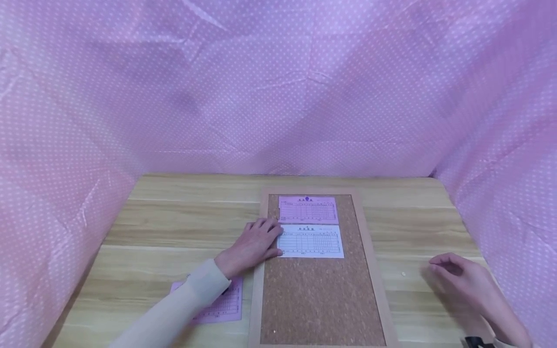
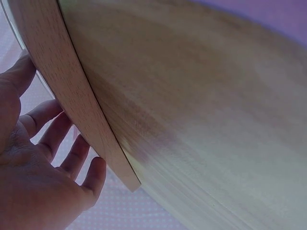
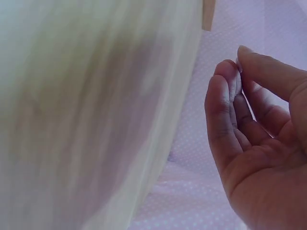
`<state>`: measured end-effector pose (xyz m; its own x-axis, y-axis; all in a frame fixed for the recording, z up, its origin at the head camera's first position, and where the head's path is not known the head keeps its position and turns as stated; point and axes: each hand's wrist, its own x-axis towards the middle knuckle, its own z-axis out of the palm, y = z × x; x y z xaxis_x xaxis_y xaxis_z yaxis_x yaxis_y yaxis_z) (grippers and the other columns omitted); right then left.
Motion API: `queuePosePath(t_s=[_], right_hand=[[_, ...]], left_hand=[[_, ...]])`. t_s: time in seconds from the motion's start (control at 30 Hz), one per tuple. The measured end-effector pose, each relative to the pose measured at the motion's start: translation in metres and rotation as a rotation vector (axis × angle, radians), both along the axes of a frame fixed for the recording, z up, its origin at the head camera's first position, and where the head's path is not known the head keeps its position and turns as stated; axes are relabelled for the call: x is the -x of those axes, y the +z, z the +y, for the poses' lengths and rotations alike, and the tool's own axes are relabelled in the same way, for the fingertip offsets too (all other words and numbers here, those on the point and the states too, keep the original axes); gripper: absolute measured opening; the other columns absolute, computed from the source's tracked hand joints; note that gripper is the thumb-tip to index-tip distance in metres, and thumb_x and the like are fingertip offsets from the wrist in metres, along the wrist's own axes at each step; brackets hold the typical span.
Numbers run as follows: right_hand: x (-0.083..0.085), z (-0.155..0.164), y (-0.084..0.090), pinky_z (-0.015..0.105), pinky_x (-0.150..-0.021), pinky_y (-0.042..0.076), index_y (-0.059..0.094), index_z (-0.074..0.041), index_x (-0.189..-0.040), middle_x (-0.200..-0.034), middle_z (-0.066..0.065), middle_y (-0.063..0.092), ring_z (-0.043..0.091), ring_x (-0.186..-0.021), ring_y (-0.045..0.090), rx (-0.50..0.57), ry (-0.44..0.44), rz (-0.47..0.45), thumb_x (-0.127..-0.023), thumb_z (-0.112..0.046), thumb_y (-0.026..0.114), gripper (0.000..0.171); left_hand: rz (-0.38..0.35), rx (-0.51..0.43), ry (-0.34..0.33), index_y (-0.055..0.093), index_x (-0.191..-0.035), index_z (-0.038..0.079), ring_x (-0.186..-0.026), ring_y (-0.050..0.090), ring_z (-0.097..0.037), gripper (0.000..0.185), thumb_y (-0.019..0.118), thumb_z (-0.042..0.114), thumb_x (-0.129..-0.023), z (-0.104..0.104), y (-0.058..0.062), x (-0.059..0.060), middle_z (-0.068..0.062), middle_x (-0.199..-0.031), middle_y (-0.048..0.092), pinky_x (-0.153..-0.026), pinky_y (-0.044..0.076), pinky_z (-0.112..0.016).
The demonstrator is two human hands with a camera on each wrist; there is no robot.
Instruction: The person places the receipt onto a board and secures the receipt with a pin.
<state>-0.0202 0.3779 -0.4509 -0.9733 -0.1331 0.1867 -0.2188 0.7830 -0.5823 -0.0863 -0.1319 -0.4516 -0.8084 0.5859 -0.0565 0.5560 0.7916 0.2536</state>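
Observation:
A cork board (image 1: pixel 317 295) with a wooden frame lies on the wooden table (image 1: pixel 183 227). A pink form (image 1: pixel 308 210) sits at its top, and a white form (image 1: pixel 311 240) lies just below. My left hand (image 1: pixel 261 237) rests flat with straight fingers on the white form's left edge and the frame; the left wrist view shows the hand (image 2: pixel 43 158) beside the frame (image 2: pixel 72 91). My right hand (image 1: pixel 457 278) hovers over the table to the right of the board. In the right wrist view the hand (image 3: pixel 254 124) has its thumb tip against curled fingertips, and nothing shows between them.
A second pink form (image 1: pixel 224 307) lies on the table partly under my left forearm. A tiny pale object (image 1: pixel 403 274) sits on the table just left of my right hand. Pink dotted cloth walls surround the table on three sides.

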Motion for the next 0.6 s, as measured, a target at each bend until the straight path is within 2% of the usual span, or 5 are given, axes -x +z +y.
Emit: queuePosePath(t_s=[0.1, 0.23, 0.33, 0.47, 0.6], right_hand=[[0.002, -0.006, 0.001, 0.003, -0.070, 0.046, 0.075, -0.003, -0.096, -0.088, -0.021, 0.071, -0.016, -0.082, 0.060, 0.060, 0.016, 0.002, -0.084, 0.007, 0.078, 0.015], [0.004, -0.012, 0.005, 0.004, -0.071, 0.048, 0.073, 0.003, -0.102, -0.092, -0.005, 0.076, -0.015, -0.084, 0.061, 0.090, 0.021, -0.059, -0.087, 0.007, 0.077, 0.016], [0.007, -0.017, 0.008, 0.005, -0.071, 0.049, 0.072, 0.005, -0.104, -0.095, 0.013, 0.076, -0.013, -0.084, 0.061, 0.085, 0.020, -0.089, -0.089, 0.004, 0.076, 0.016], [0.012, -0.027, 0.016, 0.005, -0.072, 0.049, 0.073, 0.003, -0.105, -0.097, 0.014, 0.076, -0.013, -0.086, 0.062, 0.098, 0.012, -0.107, -0.093, -0.003, 0.075, 0.014], [0.014, -0.037, 0.021, 0.005, -0.073, 0.049, 0.074, -0.001, -0.105, -0.097, 0.009, 0.077, -0.012, -0.088, 0.062, 0.105, 0.013, -0.097, -0.093, -0.005, 0.077, 0.013]], left_hand=[[-0.010, 0.008, 0.004, 0.059, -0.138, 0.013, -0.133, 0.046, -0.033, 0.055, 0.067, 0.049, -0.097, 0.000, 0.001, -0.001, -0.007, -0.142, 0.050, -0.104, 0.042, -0.055], [-0.021, 0.006, 0.007, 0.060, -0.137, 0.013, -0.133, 0.046, -0.033, 0.054, 0.067, 0.049, -0.097, 0.000, 0.001, -0.002, -0.007, -0.142, 0.051, -0.103, 0.042, -0.055], [-0.010, 0.001, 0.000, 0.060, -0.137, 0.013, -0.132, 0.047, -0.034, 0.054, 0.067, 0.049, -0.098, 0.000, 0.001, -0.001, -0.008, -0.140, 0.051, -0.103, 0.042, -0.055], [0.011, 0.007, -0.006, 0.059, -0.137, 0.013, -0.130, 0.048, -0.034, 0.054, 0.067, 0.049, -0.098, 0.000, 0.001, 0.000, -0.008, -0.140, 0.051, -0.103, 0.042, -0.053], [0.001, 0.006, -0.005, 0.059, -0.138, 0.012, -0.131, 0.047, -0.034, 0.055, 0.067, 0.049, -0.098, -0.001, 0.002, 0.000, -0.009, -0.140, 0.051, -0.103, 0.042, -0.053]])
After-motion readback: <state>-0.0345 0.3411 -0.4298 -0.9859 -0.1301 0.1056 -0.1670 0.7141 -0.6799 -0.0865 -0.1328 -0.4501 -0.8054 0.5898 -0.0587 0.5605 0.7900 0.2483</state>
